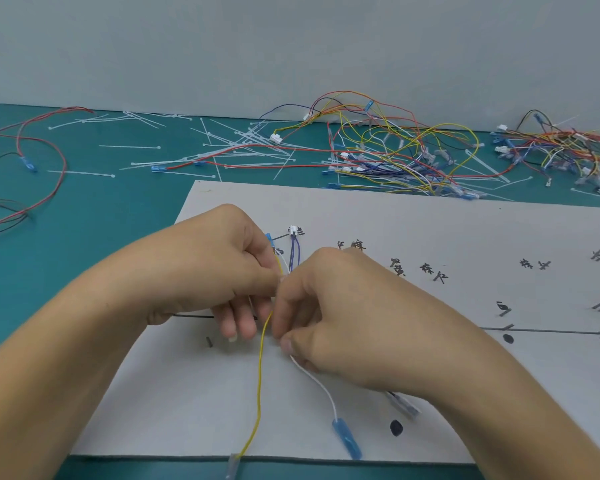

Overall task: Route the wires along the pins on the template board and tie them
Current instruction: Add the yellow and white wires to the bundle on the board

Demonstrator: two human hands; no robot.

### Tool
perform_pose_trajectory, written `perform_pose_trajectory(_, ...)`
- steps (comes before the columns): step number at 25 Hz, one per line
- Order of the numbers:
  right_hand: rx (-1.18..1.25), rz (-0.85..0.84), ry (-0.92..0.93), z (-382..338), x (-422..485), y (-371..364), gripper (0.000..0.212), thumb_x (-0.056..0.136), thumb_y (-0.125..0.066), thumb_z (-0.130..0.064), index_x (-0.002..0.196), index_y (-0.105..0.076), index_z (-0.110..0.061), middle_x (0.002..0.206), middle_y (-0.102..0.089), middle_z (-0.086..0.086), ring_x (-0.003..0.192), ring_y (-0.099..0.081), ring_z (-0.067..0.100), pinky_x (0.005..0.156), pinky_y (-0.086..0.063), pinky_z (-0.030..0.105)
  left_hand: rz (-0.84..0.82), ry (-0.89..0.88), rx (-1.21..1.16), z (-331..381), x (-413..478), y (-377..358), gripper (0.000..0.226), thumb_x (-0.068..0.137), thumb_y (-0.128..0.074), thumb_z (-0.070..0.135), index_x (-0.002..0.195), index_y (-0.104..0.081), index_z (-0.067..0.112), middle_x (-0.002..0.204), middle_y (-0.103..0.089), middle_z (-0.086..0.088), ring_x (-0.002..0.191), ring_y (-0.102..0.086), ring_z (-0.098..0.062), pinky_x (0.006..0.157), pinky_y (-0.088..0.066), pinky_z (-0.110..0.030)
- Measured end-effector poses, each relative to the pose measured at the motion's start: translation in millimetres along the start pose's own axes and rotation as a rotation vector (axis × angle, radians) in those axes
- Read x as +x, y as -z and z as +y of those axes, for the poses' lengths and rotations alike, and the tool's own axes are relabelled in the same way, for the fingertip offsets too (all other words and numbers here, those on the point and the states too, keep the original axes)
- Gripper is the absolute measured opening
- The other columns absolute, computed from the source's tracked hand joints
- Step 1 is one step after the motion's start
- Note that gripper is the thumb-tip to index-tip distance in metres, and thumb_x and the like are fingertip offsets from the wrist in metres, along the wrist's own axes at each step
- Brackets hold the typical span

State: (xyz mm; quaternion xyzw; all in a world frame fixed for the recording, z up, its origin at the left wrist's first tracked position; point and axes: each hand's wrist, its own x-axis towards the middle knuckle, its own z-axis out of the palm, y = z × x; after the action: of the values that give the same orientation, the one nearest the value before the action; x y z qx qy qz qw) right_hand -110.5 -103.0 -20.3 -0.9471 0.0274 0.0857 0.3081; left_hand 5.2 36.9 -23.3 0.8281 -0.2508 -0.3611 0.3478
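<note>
Both hands met over the near-left part of the white template board, which lay flat on the green desk. The left hand kept a closed pinch grip on the wire bundle where the yellow wire and the purple wires from the white connector converged. The right hand, fingers curled shut, gripped the white wire, whose blue terminal rested on the board near its front edge.

Teal bench top
White template board lies near; loose cable ties and wire bundles behind it
</note>
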Motion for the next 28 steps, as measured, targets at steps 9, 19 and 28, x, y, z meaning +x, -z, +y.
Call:
perform_pose_trajectory(9,0.145,0.08,0.008,3.3,1.1,2.2,0.02,0.076,-0.062,-0.002,0.076,-0.059,-0.022,0.072,-0.067,-0.007,0.067,-0.07,0.008,0.062,-0.062,0.038,-0.044,0.013,-0.024,2.1,-0.5,-3.4,0.022,0.091,-0.06,-0.003,0.078,-0.076,0.001,0.067,-0.073,-0.019,0.048,-0.068,-0.024,0.043,-0.053,-0.024)
perform_pose_trajectory(19,0.214,-0.027,0.001,7.4,3.2,7.5,0.028,0.076,-0.06,0.006,0.078,-0.064,-0.021,0.076,-0.073,0.004,0.075,-0.075,0.023,0.067,-0.063,0.048,-0.027,0.01,0.04,2.1,-3.5,-6.1,0.02,0.085,-0.058,-0.002,0.08,-0.076,0.002,0.067,-0.075,-0.016,0.06,-0.076,-0.03,0.052,-0.06,-0.031)
perform_pose_trajectory(28,0.316,-0.078,0.016,9.8,5.6,11.2,0.028,0.071,-0.065,0.004,0.081,-0.058,-0.022,0.088,-0.071,0.0,0.087,-0.075,0.025,0.075,-0.063,0.052,-0.112,-0.045,0.17,0.1,-11.0,-7.2,0.021,0.089,-0.061,0.005,0.079,-0.076,0.017,0.071,-0.077,-0.006,0.063,-0.077,-0.023,0.057,-0.062,-0.03)
